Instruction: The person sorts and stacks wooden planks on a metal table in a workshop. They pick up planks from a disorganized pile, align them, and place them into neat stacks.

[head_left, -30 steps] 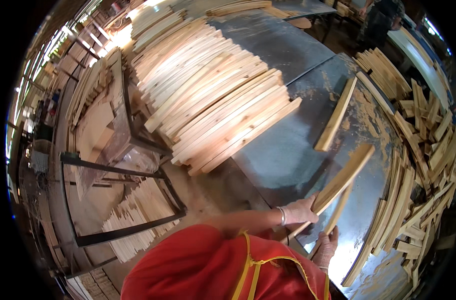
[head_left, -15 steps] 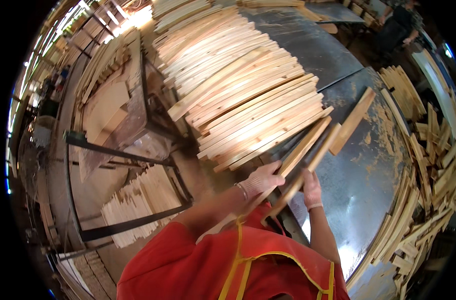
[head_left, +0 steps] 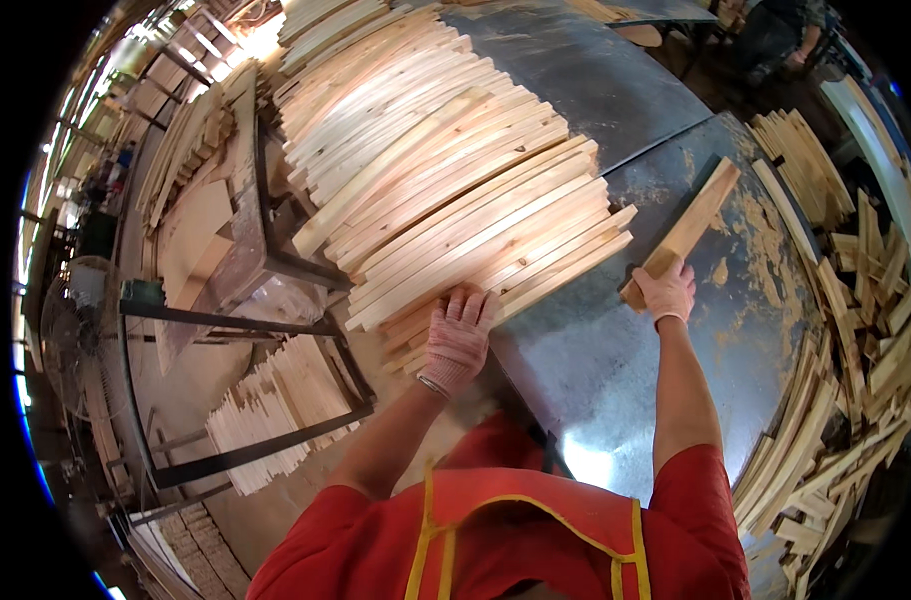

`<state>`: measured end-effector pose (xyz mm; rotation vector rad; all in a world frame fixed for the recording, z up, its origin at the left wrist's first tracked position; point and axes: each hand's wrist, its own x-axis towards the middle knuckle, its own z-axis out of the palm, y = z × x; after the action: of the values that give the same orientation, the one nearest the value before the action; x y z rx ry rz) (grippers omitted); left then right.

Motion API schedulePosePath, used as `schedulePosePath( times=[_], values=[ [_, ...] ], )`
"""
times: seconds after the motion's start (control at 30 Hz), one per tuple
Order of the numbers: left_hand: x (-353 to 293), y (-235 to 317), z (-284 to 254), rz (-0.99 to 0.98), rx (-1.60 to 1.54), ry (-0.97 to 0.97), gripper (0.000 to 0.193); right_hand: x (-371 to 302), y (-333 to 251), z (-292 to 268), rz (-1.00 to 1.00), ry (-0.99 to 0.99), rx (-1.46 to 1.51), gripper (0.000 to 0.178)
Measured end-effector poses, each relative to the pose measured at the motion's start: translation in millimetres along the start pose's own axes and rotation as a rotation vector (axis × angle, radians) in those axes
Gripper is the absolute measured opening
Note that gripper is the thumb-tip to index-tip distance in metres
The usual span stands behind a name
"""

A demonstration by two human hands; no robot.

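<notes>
My left hand [head_left: 458, 338], in a pale work glove, lies with outstretched fingers over the near ends of a long row of light wooden strips [head_left: 480, 225]. The strips lie side by side on the metal table, their ends uneven. To the right, my gloved right hand [head_left: 667, 290] grips the near end of a separate wooden strip [head_left: 693, 218], which lies slanting away on the metal tabletop [head_left: 615, 370]. Its fingers curl over the strip's top, and the thumb's side is partly hidden.
A heap of offcuts [head_left: 890, 350] fills the right side, beside longer strips along the table's edge. Sawdust [head_left: 765, 250] lies on the tabletop. On the left stand a metal frame [head_left: 245, 452], a stack of short boards [head_left: 285, 405] and a fan [head_left: 75, 335]. Another person [head_left: 775, 40] is at the far right.
Both strips I held have left my hands and appear laid at the near edge of the row. My left hand now rests there; my right hand moved right and took hold of the separate strip.
</notes>
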<state>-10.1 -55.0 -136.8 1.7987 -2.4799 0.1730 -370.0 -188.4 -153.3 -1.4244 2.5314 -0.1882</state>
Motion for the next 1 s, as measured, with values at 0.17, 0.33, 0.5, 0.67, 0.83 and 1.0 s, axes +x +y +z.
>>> schedulePosePath(
  times=[0.17, 0.33, 0.5, 0.67, 0.83, 1.0],
  values=[
    [-10.1, -17.1, -20.8, -0.05, -0.11, 0.037, 0.062, -7.5, 31.4, 9.8, 0.125, -0.011, 0.073, 0.098],
    [-40.7, -112.6, -38.4, -0.233, -0.097, 0.512, 0.055, -74.5, 69.4, 10.7, 0.026, -0.209, 0.37, 0.084],
    [-75.1, -217.3, -9.7, -0.979, -0.763, 0.317, 0.051, -225.3, 8.5, 45.3, 0.062, -0.71, 1.23, 0.095],
    [-69.5, -268.5, 23.8, -1.289, -1.747, -0.281, 0.049, -226.0, -80.4, 72.0, -0.364, -1.053, 0.778, 0.094],
    [-50.3, -263.3, 22.0, -1.03, -1.567, -0.292, 0.053, -197.4, -58.0, 38.1, -0.194, -0.842, 0.921, 0.076],
    [-35.4, -248.7, -5.5, -0.817, -1.017, -0.328, 0.04, -182.0, -78.4, 17.4, -0.14, -0.535, 0.896, 0.076]
  ],
)
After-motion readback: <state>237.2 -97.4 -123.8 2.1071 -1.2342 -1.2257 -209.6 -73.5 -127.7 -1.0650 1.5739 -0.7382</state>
